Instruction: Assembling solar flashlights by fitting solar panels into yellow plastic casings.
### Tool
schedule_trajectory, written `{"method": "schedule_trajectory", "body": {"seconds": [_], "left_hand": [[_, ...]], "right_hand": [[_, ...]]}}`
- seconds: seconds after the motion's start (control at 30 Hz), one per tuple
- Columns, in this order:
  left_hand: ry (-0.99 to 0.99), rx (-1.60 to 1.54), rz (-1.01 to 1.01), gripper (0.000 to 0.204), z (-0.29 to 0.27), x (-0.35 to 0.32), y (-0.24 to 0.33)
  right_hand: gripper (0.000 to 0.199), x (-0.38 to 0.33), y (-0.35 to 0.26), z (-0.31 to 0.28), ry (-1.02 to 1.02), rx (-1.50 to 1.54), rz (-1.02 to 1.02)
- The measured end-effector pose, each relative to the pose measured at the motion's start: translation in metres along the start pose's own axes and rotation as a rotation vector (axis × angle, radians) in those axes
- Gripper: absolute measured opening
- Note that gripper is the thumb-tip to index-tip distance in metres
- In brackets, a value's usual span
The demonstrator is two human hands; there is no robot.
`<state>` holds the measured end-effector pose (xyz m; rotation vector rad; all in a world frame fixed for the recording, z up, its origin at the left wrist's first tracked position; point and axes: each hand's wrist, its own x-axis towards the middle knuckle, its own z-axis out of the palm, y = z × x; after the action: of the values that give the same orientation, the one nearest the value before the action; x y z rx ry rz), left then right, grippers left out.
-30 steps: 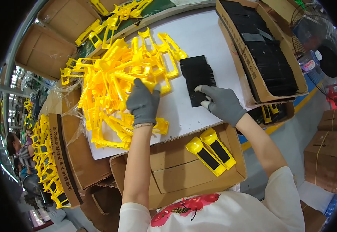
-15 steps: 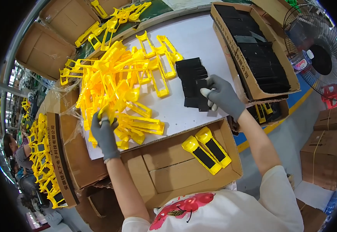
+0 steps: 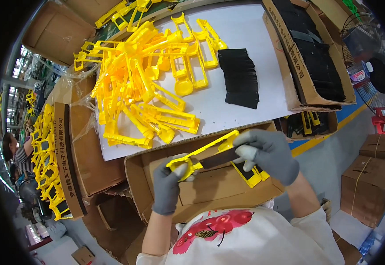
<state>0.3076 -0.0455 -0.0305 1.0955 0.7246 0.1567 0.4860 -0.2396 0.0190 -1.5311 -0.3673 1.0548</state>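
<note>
Gloved in grey, my left hand (image 3: 167, 185) grips one end of a yellow plastic frame (image 3: 210, 148) over an open carton (image 3: 135, 176) in front of me. My right hand (image 3: 272, 155) pinches a thin black strip (image 3: 220, 159), whose free end meets the frame near my left fingers. Below my right hand, yellow frames with black inserts (image 3: 245, 176) lie in the carton, partly covered. On the white tabletop (image 3: 270, 70), a heap of yellow frames (image 3: 133, 84) spreads to the left. Beside it lies a fanned stack of black strips (image 3: 239, 79).
A carton packed with black strips (image 3: 318, 62) stands at the table's right edge. Farther right are a fan (image 3: 380, 75), a red stool (image 3: 381, 119) and stacked brown cartons (image 3: 365, 176). More yellow frames (image 3: 49, 163) fill a box at left, near another person (image 3: 20, 150).
Both hands have come together over the carton. My left hand has brought a yellow frame from the heap; my right has carried one black strip off the stack, which now lies on the table.
</note>
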Motion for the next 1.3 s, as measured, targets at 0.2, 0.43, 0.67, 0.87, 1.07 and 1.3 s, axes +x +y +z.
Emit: {"method": "schedule_trajectory", "body": {"seconds": [0.2, 0.43, 0.67, 0.87, 1.07, 1.3], "left_hand": [[-0.073, -0.044, -0.050, 0.030, 0.016, -0.004, 0.005], [-0.103, -0.045, -0.112, 0.029, 0.018, -0.005, 0.007], [-0.067, 0.088, -0.133, 0.030, 0.033, -0.005, 0.007], [-0.138, 0.181, -0.137, 0.028, 0.020, -0.012, 0.008], [-0.233, 0.186, -0.207, 0.022, 0.015, -0.011, -0.010], [-0.374, 0.331, -0.366, 0.022, -0.006, 0.017, -0.007]], "right_hand": [[0.016, -0.004, 0.010, 0.016, 0.090, -0.228, 0.023], [0.016, -0.009, 0.017, 0.021, 0.256, -0.719, -0.361], [0.024, 0.003, 0.037, 0.022, 0.251, -0.757, -0.448], [0.047, -0.011, 0.033, 0.009, 0.501, -0.959, -0.516], [0.021, -0.031, 0.074, 0.011, 0.125, -0.726, -0.177], [0.039, -0.029, 0.075, 0.005, 0.061, -0.763, -0.062]]}}
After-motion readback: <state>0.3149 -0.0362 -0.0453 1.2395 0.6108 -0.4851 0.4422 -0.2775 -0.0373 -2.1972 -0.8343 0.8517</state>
